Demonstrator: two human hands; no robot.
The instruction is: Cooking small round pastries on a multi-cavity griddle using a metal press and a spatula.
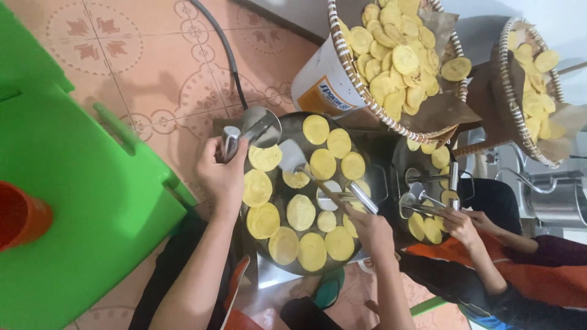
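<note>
Spatula (292, 157), flat shiny metal, lies over the dark round pan (287, 125) among pale yellow discs (301, 212), its long handle slanting from the blade down to the right hand (371, 231), whose fingers curl tight around it. Left hand (223, 174) grips a steel ladle (260, 126) at the pan's rim, fingers wrapped about its handle.

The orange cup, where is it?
In the head view the orange cup sits at the far left edge, on the green plastic stool.
</note>
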